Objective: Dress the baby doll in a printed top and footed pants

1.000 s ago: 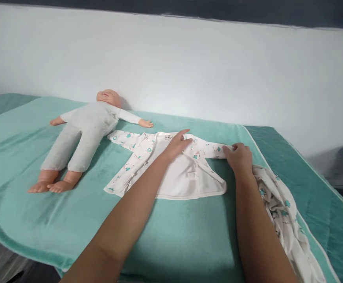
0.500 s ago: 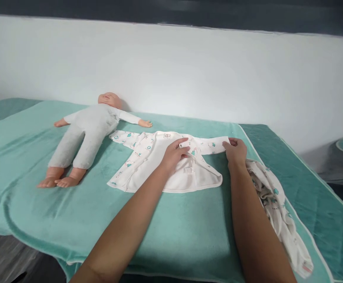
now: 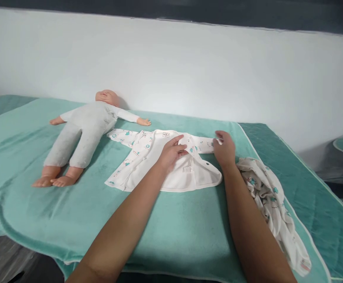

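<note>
A white baby shirt (image 3: 148, 157) with teal prints lies spread open on the teal blanket (image 3: 174, 228). My left hand (image 3: 170, 151) rests on its middle near the neckline, fingers curled and pinching the fabric edge. My right hand (image 3: 225, 148) grips the end of the shirt's right sleeve, fingers closed on the cuff, drawn in towards the body of the shirt. A baby doll (image 3: 83, 133) in a grey suit lies on its back to the left, arms out, one hand near the shirt's left sleeve.
A crumpled printed garment (image 3: 273, 200) lies along the blanket's right edge beside my right forearm. A white wall (image 3: 189, 70) runs behind the table. A darker teal cover (image 3: 307, 184) shows at the right.
My right hand has carried the sleeve end leftwards, towards the shirt's middle. My left hand's fingers went from stretched flat to curled on the fabric near the neckline.
</note>
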`<state>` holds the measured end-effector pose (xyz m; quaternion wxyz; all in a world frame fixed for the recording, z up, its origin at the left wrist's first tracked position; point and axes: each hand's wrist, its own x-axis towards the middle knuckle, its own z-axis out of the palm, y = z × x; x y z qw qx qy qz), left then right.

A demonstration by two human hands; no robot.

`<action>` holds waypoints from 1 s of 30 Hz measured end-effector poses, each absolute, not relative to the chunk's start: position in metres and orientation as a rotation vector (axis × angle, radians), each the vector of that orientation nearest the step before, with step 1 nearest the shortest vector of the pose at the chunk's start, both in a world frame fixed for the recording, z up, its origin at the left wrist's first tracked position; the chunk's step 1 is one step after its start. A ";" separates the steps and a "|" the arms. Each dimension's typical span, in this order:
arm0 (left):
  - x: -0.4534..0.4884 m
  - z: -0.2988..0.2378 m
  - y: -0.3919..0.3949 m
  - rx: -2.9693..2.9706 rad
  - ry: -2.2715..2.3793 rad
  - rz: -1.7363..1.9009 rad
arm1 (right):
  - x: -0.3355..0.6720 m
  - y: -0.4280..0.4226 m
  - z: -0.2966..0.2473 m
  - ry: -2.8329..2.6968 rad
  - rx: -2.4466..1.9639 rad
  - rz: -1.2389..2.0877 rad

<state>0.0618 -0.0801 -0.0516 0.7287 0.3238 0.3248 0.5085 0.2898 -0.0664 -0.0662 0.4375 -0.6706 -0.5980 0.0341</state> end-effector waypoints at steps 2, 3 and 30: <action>0.061 -0.051 -0.080 0.679 0.684 1.110 | 0.279 -0.064 -0.069 -1.632 -1.670 0.277; 0.061 -0.051 -0.079 0.659 0.667 1.106 | 0.275 -0.063 -0.071 -1.676 -1.683 0.336; 0.062 -0.053 -0.074 0.739 0.747 1.156 | 0.238 -0.118 -0.013 -1.895 -1.276 1.760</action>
